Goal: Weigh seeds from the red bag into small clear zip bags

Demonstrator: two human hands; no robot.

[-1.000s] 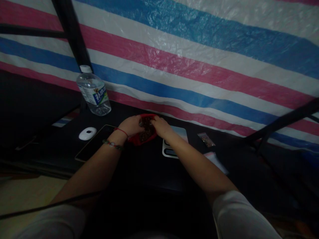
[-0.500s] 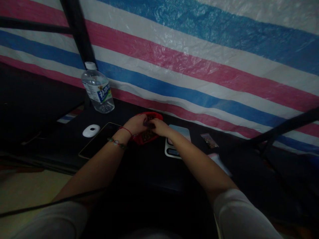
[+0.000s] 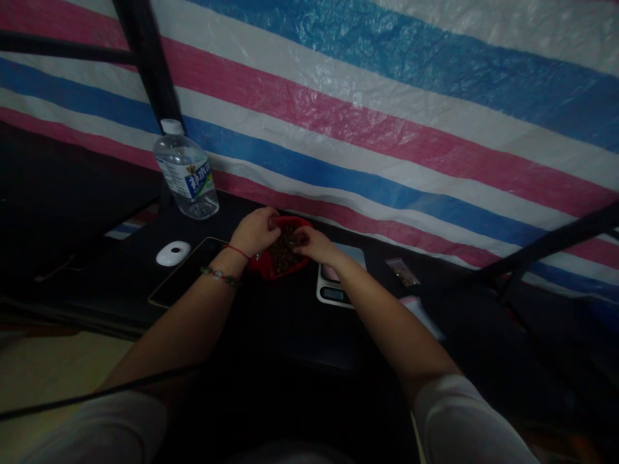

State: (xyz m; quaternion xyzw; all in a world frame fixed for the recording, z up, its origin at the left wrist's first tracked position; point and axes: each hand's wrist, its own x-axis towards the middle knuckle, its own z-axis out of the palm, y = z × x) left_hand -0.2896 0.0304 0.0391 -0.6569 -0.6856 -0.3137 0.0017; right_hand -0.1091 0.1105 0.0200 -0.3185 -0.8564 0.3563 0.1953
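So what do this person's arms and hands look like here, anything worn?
Both forearms are bare, with short pale sleeves ending near the elbows. The left wrist carries a thin red string and, just below it, a beaded bracelet with greenish beads. The left hand and right hand are ungloved; no rings can be made out.

Red bag [image 3: 271,267] contents too dark to identify; right hand [image 3: 316,246] covers part of scale [image 3: 331,293]; small packet [image 3: 401,270] blurry.

The left hand [image 3: 255,230] and right hand [image 3: 314,243] have drawn apart, seemingly widening the red bag [image 3: 280,254].
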